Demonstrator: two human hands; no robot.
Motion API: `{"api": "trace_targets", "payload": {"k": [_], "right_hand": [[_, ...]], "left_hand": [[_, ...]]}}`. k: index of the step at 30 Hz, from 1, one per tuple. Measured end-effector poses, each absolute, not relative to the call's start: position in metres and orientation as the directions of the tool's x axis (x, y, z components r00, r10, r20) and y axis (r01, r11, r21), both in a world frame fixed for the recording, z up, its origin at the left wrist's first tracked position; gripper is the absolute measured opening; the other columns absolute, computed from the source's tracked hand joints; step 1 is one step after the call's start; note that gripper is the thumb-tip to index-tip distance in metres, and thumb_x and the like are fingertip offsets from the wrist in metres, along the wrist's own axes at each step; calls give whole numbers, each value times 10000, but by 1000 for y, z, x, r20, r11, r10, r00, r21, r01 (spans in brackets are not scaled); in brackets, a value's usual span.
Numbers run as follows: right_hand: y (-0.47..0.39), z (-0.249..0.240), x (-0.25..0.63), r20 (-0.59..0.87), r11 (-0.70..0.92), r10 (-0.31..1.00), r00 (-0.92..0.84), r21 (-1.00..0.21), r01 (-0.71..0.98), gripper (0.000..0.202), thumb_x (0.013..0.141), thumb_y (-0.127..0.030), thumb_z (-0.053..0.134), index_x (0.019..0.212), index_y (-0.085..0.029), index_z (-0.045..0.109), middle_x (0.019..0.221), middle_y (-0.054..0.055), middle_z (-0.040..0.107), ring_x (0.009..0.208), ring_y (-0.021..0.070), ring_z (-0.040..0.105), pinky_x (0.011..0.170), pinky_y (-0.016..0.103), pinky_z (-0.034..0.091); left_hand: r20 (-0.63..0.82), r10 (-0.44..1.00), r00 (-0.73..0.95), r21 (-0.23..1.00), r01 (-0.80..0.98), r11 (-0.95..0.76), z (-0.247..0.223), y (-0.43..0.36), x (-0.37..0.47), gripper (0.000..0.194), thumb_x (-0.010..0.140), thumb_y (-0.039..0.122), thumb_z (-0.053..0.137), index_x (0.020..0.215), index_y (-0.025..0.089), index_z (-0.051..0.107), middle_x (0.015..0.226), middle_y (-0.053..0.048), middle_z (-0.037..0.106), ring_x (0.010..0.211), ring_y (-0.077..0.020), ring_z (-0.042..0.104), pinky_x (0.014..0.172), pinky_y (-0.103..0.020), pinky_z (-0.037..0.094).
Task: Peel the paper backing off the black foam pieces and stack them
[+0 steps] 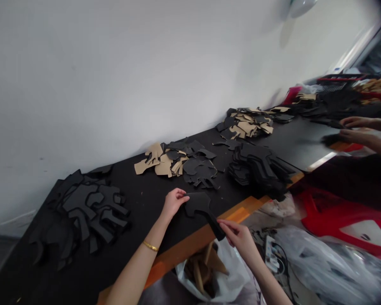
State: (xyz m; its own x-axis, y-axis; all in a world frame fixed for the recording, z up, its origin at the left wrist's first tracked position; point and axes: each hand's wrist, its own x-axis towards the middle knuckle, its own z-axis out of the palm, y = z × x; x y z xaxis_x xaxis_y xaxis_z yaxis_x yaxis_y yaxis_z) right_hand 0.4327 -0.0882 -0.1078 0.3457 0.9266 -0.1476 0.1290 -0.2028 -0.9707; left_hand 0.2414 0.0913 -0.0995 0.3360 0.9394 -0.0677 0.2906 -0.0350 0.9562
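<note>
A black, flat cut-out piece (199, 202) with a curved notch and a long arm is held between my two hands over the front edge of the black table (139, 212). My left hand (175, 201) pinches its upper left corner. The lower end of the long arm is pinched by my right hand (236, 234). Left of my hands lies a spread heap of similar black pieces (95, 203). Beyond them is a mixed pile of black and tan scraps (178, 163). A stack of black pieces (257, 163) sits to the right.
Another scrap pile (246, 123) lies farther back by the wall. A white bag with tan scraps (216, 271) hangs below the table edge. At the right are another person's hands (355, 129), a red stool (330, 216) and a power strip (272, 254).
</note>
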Motion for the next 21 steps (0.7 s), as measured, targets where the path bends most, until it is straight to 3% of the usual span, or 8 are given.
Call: {"api": "trace_targets", "payload": {"k": [15,21], "right_hand": [[-86,-115,438,-48,-180,944,327,-905,384,430,816,-459,490,907,-128,749,489,28,609,400,144,494,419,238,357],[-88,-114,440,-4,-138,957,290,-886,444,345,828,-412,503,906,-189,754,768,65,725,497,160,577,516,262,443]], "left_hand": [[-39,941,338,941,330,-80,-97,91,242,268,621,353,744,790,173,641,653,-17,673,663,-180,627,638,-267,443],[-44,940,338,941,330,-74,-96,90,243,276,616,366,742,780,177,625,656,-10,675,645,-174,625,641,-268,448]]}}
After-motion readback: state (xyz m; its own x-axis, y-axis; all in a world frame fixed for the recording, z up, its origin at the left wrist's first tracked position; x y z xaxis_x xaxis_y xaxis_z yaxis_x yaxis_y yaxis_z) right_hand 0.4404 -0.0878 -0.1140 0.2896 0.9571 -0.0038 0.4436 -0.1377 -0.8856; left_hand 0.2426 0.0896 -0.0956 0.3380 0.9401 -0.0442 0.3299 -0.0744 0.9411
